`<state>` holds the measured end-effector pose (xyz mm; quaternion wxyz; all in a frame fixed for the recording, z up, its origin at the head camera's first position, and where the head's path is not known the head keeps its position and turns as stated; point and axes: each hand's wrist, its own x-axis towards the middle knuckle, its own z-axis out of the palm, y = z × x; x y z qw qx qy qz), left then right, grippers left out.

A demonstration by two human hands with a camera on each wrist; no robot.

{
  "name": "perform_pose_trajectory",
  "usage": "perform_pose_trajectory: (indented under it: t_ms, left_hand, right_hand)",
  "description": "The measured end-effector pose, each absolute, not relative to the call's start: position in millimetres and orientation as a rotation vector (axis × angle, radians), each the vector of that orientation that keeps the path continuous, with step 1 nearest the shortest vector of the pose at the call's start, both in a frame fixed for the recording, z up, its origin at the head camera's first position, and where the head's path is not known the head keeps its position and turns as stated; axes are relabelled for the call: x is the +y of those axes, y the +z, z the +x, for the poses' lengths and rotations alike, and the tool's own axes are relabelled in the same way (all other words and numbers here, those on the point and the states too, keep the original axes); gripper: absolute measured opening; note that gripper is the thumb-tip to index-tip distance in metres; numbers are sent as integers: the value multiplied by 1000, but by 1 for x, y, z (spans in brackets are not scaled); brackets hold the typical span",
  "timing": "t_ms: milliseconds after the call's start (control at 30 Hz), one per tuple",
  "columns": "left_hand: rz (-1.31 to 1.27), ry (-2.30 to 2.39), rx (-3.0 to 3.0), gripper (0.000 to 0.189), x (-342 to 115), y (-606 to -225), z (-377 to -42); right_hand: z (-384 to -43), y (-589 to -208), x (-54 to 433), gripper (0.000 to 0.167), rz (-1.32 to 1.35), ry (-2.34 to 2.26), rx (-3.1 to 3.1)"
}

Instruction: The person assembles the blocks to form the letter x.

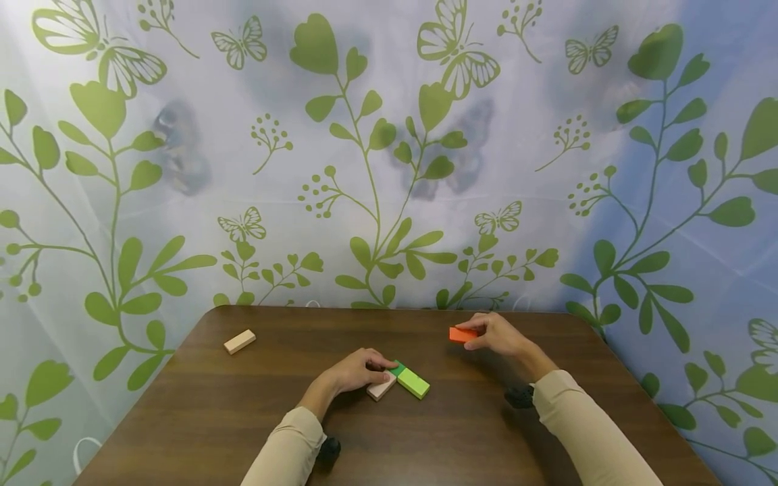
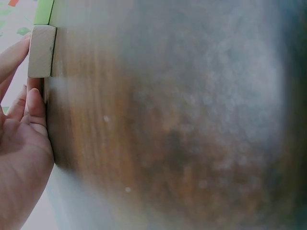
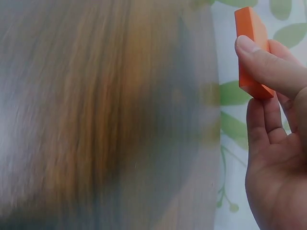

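Observation:
My left hand [image 1: 357, 370] grips a plain wooden block [image 1: 382, 387], its thumb and index finger at the block's upper end. Against that end lie a dark green block [image 1: 398, 368], partly covered by the fingertips, and a lime green block [image 1: 413, 383]. The left wrist view shows the wooden block [image 2: 41, 51] in line with a green block [image 2: 43, 11], beside the hand [image 2: 21, 139]. Farther right, my right hand [image 1: 495, 333] pinches an orange block [image 1: 462, 335] between thumb and fingers. In the right wrist view the thumb presses the orange block's [image 3: 244, 24] broad face.
Another plain wooden block [image 1: 240, 341] lies by itself at the back left of the brown table [image 1: 243, 418]. A curtain [image 1: 389, 202] with green leaves and butterflies hangs behind the table's far edge. Dark devices [image 1: 329, 451] are worn at the wrists.

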<state>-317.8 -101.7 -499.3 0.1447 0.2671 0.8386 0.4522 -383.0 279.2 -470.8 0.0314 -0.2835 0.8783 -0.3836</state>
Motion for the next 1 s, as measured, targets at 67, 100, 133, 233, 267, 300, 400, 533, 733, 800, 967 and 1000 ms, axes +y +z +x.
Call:
perform_pose_trajectory:
  t_ms: [67,100,133,233,267,300,400,533,733,800,967,1000]
  left_hand:
    - [771,1300,2420,30,-101,-499,-318]
    - [774,1296,2422,30,-101,-500,-318]
    - [774,1292,2424,30,-101,-500,-318]
    - [778,1287,2427,30,-101,-500,-319]
    - [778,1287,2427,30,-101,-500,-319]
    - [776,1289,2426,30,-102,-500,-319]
    - [768,1296,2422,30,-102,-500,-319]
    - [768,1296,2421,30,-101,-499,-320]
    - [755,1269,2435,30,-102,-500,-319]
    - [746,1262,2436,30,-103,-501,-320]
    - [743,1261,2439,30,-102,-501,-322]
    - [743,1260,2440,30,-102,-501,-322]
  right_hand:
    - [-384,-471,274,42,-889,-1185,2695]
    - [-384,-471,271,42,-898,-1186,2685]
    - [-384,-471,268,42,-904,-1183,2679]
    - [-384,-471,260,43,-939,-1162,2660]
    - [-385,-471,257,43,-954,-1156,2651]
    - [-385,-471,255,43,-967,-1153,2639]
    - [-385,-470,246,42,-1004,-1151,2599]
    - [-385,-470,232,42,-1048,-1120,2577]
    - [-387,-473,214,41,-1094,-1086,2548]
    - [-387,-474,210,41,-1086,-1091,2535]
    - [-386,-475,202,40,-1064,-1085,2533]
    - [-386,-476,201,40,-1060,-1081,2528]
